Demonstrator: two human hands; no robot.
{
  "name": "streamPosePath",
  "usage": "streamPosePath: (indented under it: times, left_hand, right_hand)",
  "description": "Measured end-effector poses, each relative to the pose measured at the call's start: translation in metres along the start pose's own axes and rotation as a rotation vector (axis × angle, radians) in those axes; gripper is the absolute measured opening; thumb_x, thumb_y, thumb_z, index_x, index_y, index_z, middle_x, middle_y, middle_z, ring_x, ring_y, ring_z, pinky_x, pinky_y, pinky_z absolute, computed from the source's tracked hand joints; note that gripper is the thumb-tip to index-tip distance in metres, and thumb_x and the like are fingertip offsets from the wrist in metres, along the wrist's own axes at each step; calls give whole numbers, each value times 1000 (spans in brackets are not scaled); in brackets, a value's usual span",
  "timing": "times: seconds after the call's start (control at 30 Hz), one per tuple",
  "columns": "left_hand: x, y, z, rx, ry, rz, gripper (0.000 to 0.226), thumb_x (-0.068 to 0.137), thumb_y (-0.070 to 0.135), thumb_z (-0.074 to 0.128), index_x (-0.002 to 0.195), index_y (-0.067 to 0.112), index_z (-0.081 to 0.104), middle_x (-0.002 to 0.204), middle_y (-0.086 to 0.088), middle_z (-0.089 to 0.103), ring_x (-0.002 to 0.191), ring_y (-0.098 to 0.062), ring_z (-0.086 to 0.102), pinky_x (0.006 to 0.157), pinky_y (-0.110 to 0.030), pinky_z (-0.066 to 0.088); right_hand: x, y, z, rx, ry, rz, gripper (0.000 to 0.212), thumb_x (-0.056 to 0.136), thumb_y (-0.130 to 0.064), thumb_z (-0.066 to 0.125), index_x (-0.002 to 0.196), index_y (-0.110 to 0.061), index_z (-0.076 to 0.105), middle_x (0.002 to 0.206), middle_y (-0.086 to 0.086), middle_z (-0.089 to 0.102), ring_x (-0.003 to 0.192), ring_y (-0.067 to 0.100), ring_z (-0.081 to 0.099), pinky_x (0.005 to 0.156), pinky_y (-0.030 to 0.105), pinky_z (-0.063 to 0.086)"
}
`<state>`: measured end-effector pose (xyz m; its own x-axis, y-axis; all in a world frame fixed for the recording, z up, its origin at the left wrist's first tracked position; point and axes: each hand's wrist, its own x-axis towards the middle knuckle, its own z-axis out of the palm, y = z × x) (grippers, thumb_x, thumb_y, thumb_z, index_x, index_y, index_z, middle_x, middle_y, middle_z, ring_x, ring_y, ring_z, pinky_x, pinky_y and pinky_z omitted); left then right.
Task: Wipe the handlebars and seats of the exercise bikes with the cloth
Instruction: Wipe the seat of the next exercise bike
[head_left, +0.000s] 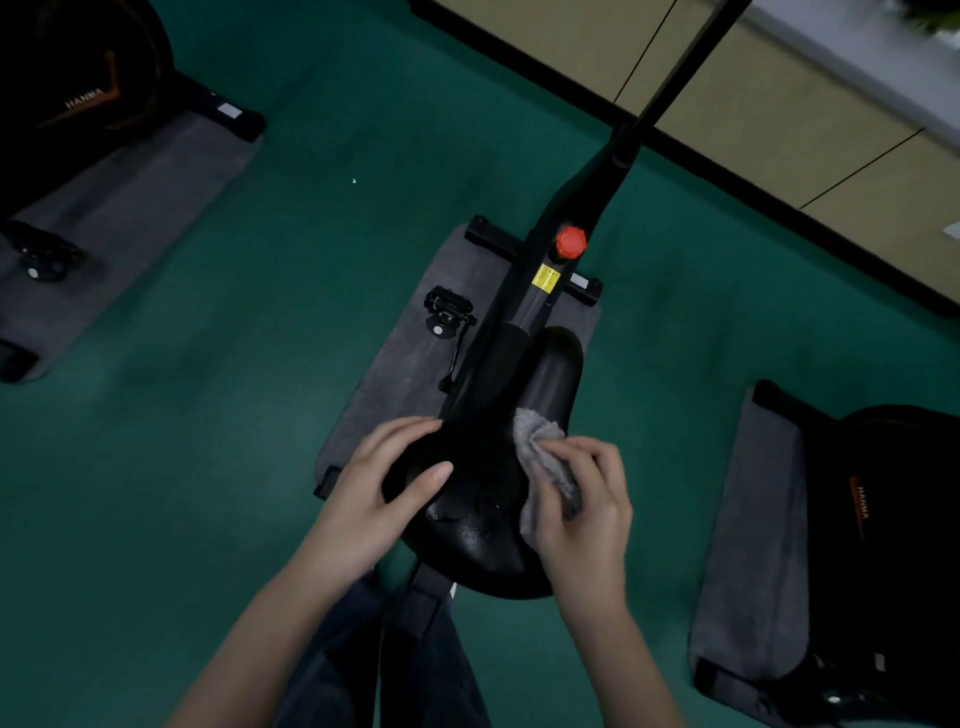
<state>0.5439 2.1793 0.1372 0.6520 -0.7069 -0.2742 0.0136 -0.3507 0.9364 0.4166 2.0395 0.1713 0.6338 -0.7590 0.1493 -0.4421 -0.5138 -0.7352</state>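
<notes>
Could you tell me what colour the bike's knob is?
The knob is red-orange, seen in the head view.

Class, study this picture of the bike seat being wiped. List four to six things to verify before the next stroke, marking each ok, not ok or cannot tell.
1. Cloth gripped in right hand: ok.
2. Cloth touching the seat: ok.
3. Left hand rests on the seat's left side: ok.
4. Seat's front half uncovered for wiping: ok.
5. Handlebars already wiped: cannot tell, out of view.
</notes>
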Motion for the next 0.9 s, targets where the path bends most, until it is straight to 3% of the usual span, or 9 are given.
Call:
streamPosePath:
  times: [0.1, 0.23, 0.33, 0.4, 0.5, 0.57, 0.7, 0.8, 0.9]
  left_hand:
    - [-1, 0, -1, 4, -6, 1, 55, 78, 66, 51, 125, 39, 56, 128, 30, 48, 130, 1, 40, 114, -36, 30]
    - [0, 1, -2, 10, -17, 2, 54, 79, 66, 51, 125, 39, 55, 129, 28, 48, 130, 0, 40, 114, -39, 31]
    - [0, 1, -2, 15, -8, 4, 52, 78, 65, 51, 124, 41, 55, 128, 29, 48, 130, 0, 41, 112, -36, 32]
    - [0, 2, -2, 15, -5, -1, 51, 78, 65, 51, 123, 43, 55, 127, 31, 48, 128, 4, 41, 109, -29, 31]
    - [-1, 3, -1, 5, 1, 7, 45, 80, 58, 56, 122, 41, 57, 126, 29, 50, 125, 6, 43, 103, -21, 32]
    - [-1, 3, 1, 0, 7, 28, 40, 82, 49, 58, 120, 37, 58, 125, 25, 52, 124, 5, 45, 103, -18, 33]
    - [0, 5, 3, -23, 8, 47, 45, 77, 55, 55, 117, 35, 58, 123, 22, 54, 121, 5, 47, 98, -4, 32]
    - [2, 2, 4, -6, 19, 67, 45, 77, 54, 55, 116, 32, 59, 124, 16, 56, 121, 2, 48, 101, -8, 33]
    - [2, -2, 5, 3, 29, 79, 45, 79, 53, 54, 117, 30, 59, 123, 14, 57, 122, -2, 49, 104, -12, 33]
  right_hand:
    - [-7, 1, -4, 26, -32, -2, 17, 82, 1, 67, 97, -8, 70, 99, 1, 55, 97, 3, 54, 88, 15, 43]
    - [-10, 21, -15, 4, 34, 40, 17, 81, 3, 69, 95, -8, 70, 96, 1, 58, 93, 2, 57, 84, 17, 46]
    - [7, 40, -14, 39, 46, 239, 10, 85, -4, 67, 94, -8, 70, 93, 1, 63, 88, 11, 61, 79, 14, 46]
    - [24, 51, -12, 139, -56, 403, 8, 89, -9, 64, 94, -11, 70, 91, 1, 68, 88, 13, 64, 78, 13, 48]
    - [40, 61, -12, 402, -227, 549, 10, 92, -8, 59, 91, -10, 68, 85, 4, 71, 82, 15, 66, 77, 29, 53]
    - [35, 66, -19, 513, -272, 563, 11, 93, -7, 58, 91, -10, 69, 82, 0, 72, 77, 12, 67, 70, 25, 54]
    - [2, 80, -36, 537, -226, 489, 11, 91, -7, 59, 92, -11, 70, 81, -2, 72, 78, 9, 66, 69, 19, 52]
    - [3, 85, -33, 599, -218, 515, 13, 91, -8, 59, 94, -14, 71, 84, 0, 73, 80, 10, 68, 70, 20, 52]
    - [22, 88, -19, 679, -282, 609, 13, 93, -7, 57, 99, -6, 68, 86, 4, 71, 81, 15, 66, 73, 26, 52]
